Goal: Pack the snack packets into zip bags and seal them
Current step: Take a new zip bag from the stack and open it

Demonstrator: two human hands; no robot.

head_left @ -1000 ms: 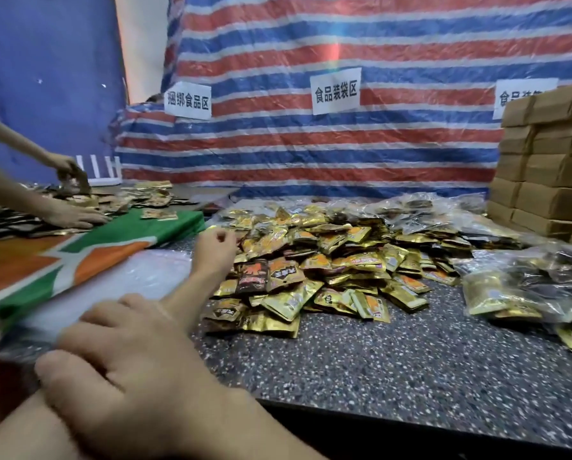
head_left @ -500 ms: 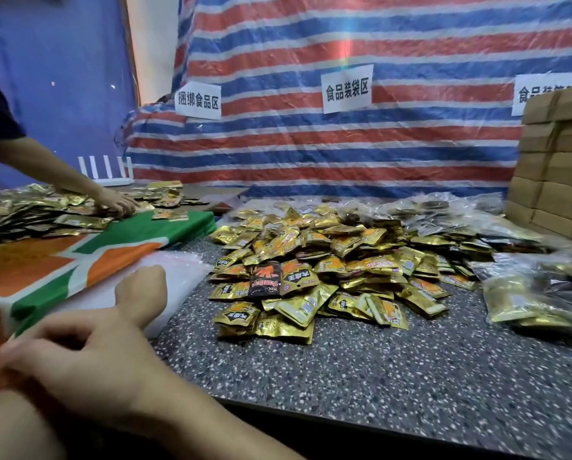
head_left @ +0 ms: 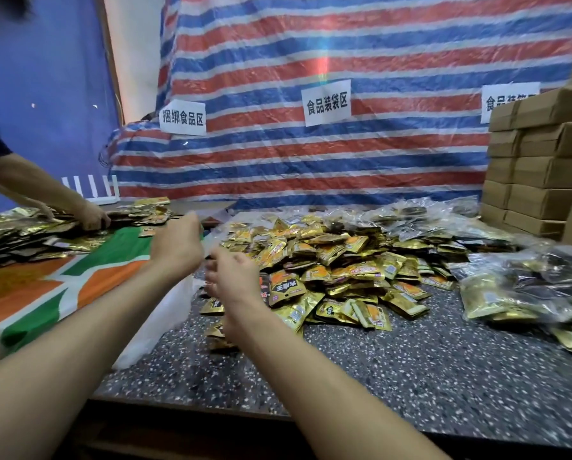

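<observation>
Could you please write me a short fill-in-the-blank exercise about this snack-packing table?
1. The loose snack packets piled on the table are mostly ___ in colour.
2. The tarp behind them is striped red, white and ___.
3. The cardboard boxes are stacked at the ___ edge of the view.
4. The number of white paper signs on the tarp is ___.

Missing words: gold; blue; right; three.

Gold and orange snack packets (head_left: 337, 260) are lying in a loose central heap; clear zip bags (head_left: 516, 290) stuffed with packets are sitting just right of it.
</observation>
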